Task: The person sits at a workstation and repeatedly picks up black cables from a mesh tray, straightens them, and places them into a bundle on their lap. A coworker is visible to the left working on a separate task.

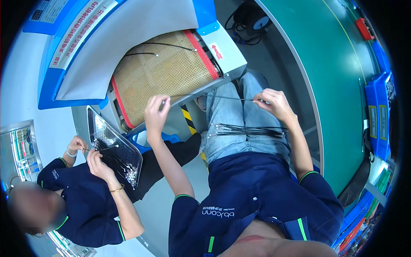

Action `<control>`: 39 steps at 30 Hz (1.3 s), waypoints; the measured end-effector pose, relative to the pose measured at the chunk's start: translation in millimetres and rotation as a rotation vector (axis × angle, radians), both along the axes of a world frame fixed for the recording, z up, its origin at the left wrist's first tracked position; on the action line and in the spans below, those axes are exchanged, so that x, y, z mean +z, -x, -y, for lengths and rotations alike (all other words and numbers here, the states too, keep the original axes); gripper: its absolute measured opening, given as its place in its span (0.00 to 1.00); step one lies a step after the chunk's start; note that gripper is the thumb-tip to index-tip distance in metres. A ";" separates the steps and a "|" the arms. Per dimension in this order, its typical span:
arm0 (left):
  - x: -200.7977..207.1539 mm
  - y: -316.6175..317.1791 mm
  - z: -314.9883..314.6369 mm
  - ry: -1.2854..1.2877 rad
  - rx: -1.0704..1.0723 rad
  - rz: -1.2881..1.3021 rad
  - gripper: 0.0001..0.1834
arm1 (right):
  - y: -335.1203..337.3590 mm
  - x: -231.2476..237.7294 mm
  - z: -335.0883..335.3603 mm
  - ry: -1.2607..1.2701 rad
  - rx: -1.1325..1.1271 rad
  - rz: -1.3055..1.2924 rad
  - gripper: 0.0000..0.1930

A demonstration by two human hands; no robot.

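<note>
A thin black cable [227, 97] runs almost straight between my two hands, above my knees. My left hand [156, 115] is pinched near the front edge of the conveyor, at what looks like the cable's left end; the tip is too small to make out. My right hand [276, 104] is closed on the other end, with fingers bent. Across my thighs lies a loose bundle of black cables [248, 130] with small pale ends, below my right hand. Two more dark cables [171, 44] rest on the tan mesh conveyor belt [160, 73].
A blue-and-white machine hood [128, 38] covers the belt's far end. To the left, a co-worker [94, 188] handles a cable over a black tray [128, 147] of cables. A green table [329, 85] curves along my right, with blue bins [379, 115] beyond.
</note>
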State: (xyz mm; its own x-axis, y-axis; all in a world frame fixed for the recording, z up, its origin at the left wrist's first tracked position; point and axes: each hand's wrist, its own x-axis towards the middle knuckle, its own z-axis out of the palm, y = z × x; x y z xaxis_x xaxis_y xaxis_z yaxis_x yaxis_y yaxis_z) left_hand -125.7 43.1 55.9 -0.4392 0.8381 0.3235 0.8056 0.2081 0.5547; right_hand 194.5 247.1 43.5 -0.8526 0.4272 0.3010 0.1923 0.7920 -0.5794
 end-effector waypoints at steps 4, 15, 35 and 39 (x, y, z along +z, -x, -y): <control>27.8 29.1 -51.5 0.029 -0.116 -0.114 0.06 | 8.7 -3.0 -3.0 -0.012 -0.093 -0.019 0.05; 42.9 130.2 -128.7 0.445 -0.255 -0.118 0.10 | 92.4 -18.8 8.5 -0.036 -0.215 -0.221 0.06; -7.9 144.9 -118.2 -0.178 0.148 0.178 0.22 | 135.7 -23.9 21.1 0.231 -0.258 -0.259 0.11; 20.2 3.5 -103.3 -0.503 0.162 0.658 0.12 | 106.4 -1.5 32.5 0.672 -0.164 -0.255 0.08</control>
State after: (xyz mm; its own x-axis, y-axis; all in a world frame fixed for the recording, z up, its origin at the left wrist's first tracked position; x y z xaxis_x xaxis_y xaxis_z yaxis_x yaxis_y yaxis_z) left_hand -129.2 146.4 76.1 -0.7715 0.5724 0.2776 0.2673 -0.1043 0.9579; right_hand 88.1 214.6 42.0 -0.7005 0.7052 0.1099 0.0724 0.2234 -0.9720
